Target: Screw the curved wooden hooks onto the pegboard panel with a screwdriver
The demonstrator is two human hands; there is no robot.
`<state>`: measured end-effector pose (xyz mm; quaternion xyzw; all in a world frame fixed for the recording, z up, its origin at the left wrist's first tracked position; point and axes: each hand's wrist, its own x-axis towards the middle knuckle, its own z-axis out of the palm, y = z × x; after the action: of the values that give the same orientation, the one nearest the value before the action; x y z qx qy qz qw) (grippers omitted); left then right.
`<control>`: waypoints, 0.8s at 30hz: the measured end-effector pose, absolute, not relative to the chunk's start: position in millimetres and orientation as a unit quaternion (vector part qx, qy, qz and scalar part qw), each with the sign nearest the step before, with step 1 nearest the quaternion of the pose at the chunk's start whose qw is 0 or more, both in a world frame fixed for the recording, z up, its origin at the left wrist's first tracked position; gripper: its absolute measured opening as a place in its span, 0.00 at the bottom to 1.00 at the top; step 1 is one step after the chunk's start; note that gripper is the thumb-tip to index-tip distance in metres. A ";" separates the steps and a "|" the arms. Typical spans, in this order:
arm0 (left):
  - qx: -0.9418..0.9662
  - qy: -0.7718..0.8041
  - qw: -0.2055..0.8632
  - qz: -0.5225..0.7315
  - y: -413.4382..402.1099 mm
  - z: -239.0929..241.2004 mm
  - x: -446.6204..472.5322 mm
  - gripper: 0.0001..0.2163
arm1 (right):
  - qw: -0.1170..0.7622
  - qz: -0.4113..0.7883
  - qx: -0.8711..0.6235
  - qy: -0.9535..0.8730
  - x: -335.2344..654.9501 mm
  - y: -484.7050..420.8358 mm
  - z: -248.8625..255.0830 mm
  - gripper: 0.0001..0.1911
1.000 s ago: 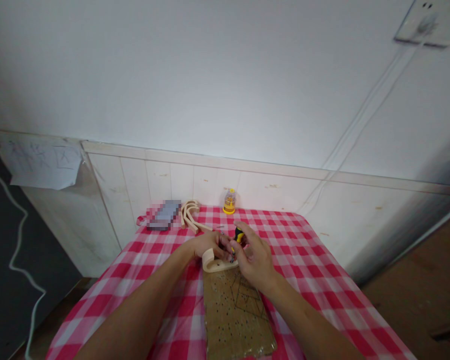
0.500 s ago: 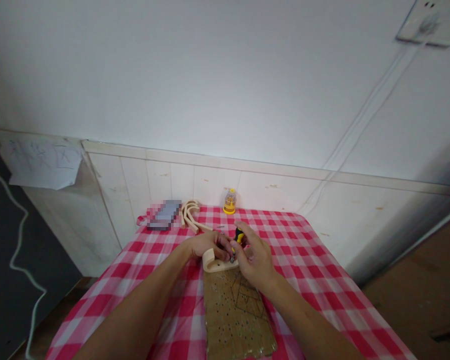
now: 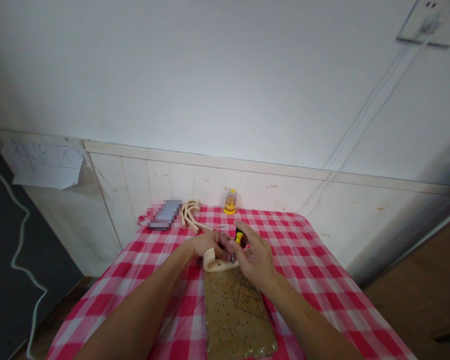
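Observation:
A small yellow-and-black screwdriver (image 3: 239, 236) is in my right hand (image 3: 259, 257), its fingers closed round the handle and the shaft pointing down. The metal tip meets a pale, curved wooden hook (image 3: 210, 262) with a small dark hole in its flat part. My left hand (image 3: 214, 244) reaches over the far side of this hook, fingers curled against it close to the screwdriver's tip; its fingertips are partly hidden. Beneath the hook lies a brown cardboard piece (image 3: 230, 310) marked with dots and drawn lines.
Several more curved wooden pieces (image 3: 190, 216) lie at the back left beside a blurred phone-like object (image 3: 165, 215). A yellow-capped clear container (image 3: 230, 202) stands near the wall. A red-and-white checked cloth (image 3: 307, 275) covers the table.
The screwdriver's handle has turned slightly in my right hand, showing more yellow. Both hands otherwise keep their places; the view shifts very slightly.

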<state>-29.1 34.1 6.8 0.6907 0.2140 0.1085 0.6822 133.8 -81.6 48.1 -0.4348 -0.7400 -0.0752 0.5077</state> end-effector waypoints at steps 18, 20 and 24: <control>0.698 0.183 0.680 0.128 29.8 14.2 -26.9 0.12 | 0.484 -0.061 -0.432 -0.759 135.5 -86.0 48.0 0.24; 0.699 0.185 0.678 0.130 30.1 13.5 -26.6 0.12 | 0.485 -0.064 -0.434 -0.757 134.8 -85.5 48.3 0.24; 0.704 0.188 0.672 0.130 31.3 12.9 -26.7 0.11 | 0.486 -0.062 -0.439 -0.753 133.7 -85.6 49.6 0.24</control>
<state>-26.7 31.3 12.9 0.7040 0.1884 0.1303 0.6722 133.7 -85.6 49.6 -0.4393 -0.7533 -0.0620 0.4856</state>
